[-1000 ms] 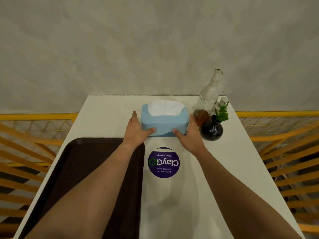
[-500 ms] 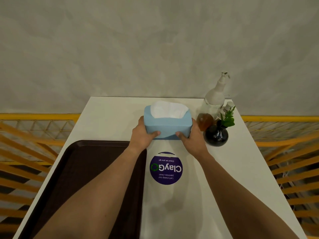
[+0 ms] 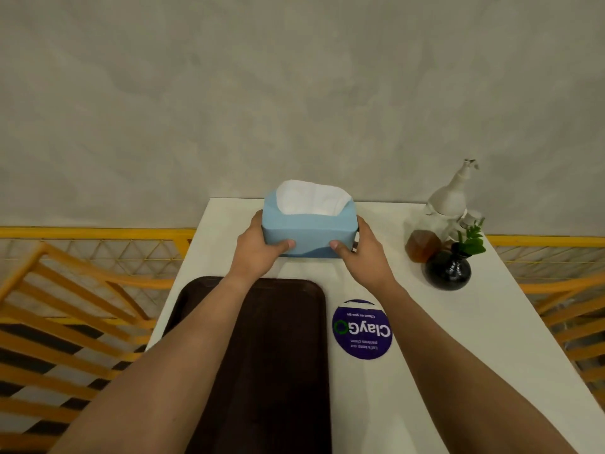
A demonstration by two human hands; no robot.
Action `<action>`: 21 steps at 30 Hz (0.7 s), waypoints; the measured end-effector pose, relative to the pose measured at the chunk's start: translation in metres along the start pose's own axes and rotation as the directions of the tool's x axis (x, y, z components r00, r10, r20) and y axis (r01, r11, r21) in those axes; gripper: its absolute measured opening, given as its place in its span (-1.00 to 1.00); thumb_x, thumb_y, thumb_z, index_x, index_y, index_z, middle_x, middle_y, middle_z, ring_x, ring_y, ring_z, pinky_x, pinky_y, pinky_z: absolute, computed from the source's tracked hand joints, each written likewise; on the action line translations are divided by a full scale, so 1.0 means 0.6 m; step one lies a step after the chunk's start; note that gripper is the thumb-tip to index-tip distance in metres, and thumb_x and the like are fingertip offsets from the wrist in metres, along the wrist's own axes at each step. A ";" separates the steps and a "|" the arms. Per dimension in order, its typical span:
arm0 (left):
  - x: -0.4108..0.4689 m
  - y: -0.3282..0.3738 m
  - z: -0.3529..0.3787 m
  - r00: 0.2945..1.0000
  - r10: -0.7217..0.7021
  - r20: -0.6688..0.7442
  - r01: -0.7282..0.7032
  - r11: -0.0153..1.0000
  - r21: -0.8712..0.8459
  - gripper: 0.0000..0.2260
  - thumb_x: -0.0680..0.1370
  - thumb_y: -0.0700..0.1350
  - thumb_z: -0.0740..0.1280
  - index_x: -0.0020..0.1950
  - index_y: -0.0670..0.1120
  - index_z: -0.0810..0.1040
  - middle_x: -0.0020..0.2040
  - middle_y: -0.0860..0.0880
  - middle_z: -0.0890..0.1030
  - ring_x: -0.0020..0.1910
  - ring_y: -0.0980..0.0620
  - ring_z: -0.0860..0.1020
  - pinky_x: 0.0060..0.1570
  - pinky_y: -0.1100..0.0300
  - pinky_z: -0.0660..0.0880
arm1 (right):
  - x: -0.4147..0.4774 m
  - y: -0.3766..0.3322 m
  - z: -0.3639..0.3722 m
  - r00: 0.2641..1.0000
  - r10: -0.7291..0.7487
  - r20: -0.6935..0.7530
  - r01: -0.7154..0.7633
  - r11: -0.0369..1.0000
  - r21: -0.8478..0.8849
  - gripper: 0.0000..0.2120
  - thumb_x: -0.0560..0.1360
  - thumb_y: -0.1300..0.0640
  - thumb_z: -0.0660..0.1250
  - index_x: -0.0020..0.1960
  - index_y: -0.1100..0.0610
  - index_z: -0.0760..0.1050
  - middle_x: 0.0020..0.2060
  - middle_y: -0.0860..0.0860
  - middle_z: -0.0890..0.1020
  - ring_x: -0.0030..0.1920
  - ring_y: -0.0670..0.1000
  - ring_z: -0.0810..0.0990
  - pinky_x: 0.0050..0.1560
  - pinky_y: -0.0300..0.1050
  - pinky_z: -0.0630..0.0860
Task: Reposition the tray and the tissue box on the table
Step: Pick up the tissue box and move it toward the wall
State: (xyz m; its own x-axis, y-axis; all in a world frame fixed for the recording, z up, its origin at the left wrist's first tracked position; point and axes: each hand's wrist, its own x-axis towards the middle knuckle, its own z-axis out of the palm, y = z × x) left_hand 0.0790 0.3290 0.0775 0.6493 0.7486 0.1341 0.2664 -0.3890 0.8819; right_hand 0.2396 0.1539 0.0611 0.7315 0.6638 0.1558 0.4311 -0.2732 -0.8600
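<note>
From the head view, the one camera here, the task looks part-way through: the blue tissue box (image 3: 309, 229) is between both hands near the far edge of the white table (image 3: 474, 322), beyond the far rim of the dark brown tray (image 3: 281, 355), which lies flat on the near left part of the table under the forearms. Whether the box is lifted clear of the tabletop or just resting on it is hard to tell, though a thin shadow beneath its near edge suggests it is slightly raised. The box appears to be mid-placement, and nothing shows whether the tray is already in its final spot, so setting the box down and letting go is what seems left at least. The left hand (image 3: 258, 253) wraps the box's left end, thumb pressed on the near face and fingers hidden behind the far side. The right hand (image 3: 363, 257) mirrors it on the right end, thumb on the near face, fingers curled round the end. Both hands are closed on the box, squeezing it between them. A round purple sticker (image 3: 361, 329) sits just right of the tray; a dark vase (image 3: 448, 271) with a green sprig, an amber bottle (image 3: 422, 245) and a white pump bottle (image 3: 450, 199) stand well to the right of the box, untouched.
</note>
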 end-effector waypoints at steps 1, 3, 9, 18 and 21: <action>0.005 -0.005 -0.022 1.000 0.012 -0.007 -0.012 1.000 0.007 -0.31 0.41 0.03 0.57 0.47 0.05 0.35 0.17 0.17 0.50 0.07 0.13 0.48 -0.26 0.57 0.37 | 0.003 -0.017 0.016 1.000 -0.016 -0.003 0.016 1.000 0.010 -0.37 0.56 -0.06 0.42 0.54 -0.03 0.23 0.39 -0.03 0.49 0.33 0.04 0.50 0.32 0.14 0.53; 0.015 -0.017 -0.063 1.000 0.028 -0.014 -0.028 1.000 0.014 -0.33 0.42 0.03 0.56 0.46 0.06 0.35 0.17 0.17 0.49 0.07 0.14 0.48 -0.26 0.56 0.37 | 0.008 -0.046 0.051 0.999 -0.042 -0.007 0.042 0.999 0.014 -0.37 0.56 -0.09 0.42 0.53 -0.03 0.24 0.38 -0.03 0.49 0.33 0.03 0.50 0.31 0.09 0.53; 0.042 -0.072 -0.173 1.000 0.029 -0.013 -0.029 1.000 -0.011 -0.34 0.41 -0.02 0.58 0.44 0.03 0.38 0.16 0.13 0.53 0.11 0.08 0.52 -0.17 0.47 0.39 | 0.021 -0.106 0.156 0.999 -0.047 0.004 0.047 0.998 0.028 -0.34 0.53 -0.17 0.43 0.52 -0.06 0.25 0.38 -0.07 0.48 0.32 0.00 0.50 0.30 0.01 0.52; 0.067 -0.160 -0.255 1.000 -0.007 0.003 0.007 1.000 -0.015 -0.29 0.42 -0.06 0.57 0.49 0.00 0.33 0.19 0.07 0.54 0.10 0.07 0.50 -0.21 0.45 0.41 | 0.033 -0.126 0.276 0.996 -0.044 0.077 0.043 0.999 0.023 -0.45 0.59 -0.16 0.33 0.51 -0.15 0.21 0.37 -0.14 0.43 0.31 -0.07 0.46 0.37 -0.02 0.45; 0.073 -0.183 -0.257 1.000 -0.008 0.012 0.008 1.000 -0.007 -0.31 0.43 -0.04 0.56 0.48 0.00 0.34 0.20 0.06 0.54 0.12 0.08 0.50 -0.26 0.47 0.43 | 0.042 -0.116 0.292 0.996 -0.012 0.090 0.011 1.000 0.012 -0.40 0.60 -0.13 0.34 0.56 -0.06 0.20 0.43 -0.04 0.43 0.37 0.02 0.45 0.40 0.11 0.44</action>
State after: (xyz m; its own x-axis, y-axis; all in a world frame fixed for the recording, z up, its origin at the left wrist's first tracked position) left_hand -0.0318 0.4872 0.0562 0.6555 0.7454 0.1215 0.2670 -0.3792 0.8860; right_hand 0.1356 0.3119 0.0396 0.6757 0.7270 0.1217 0.4324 -0.2573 -0.8642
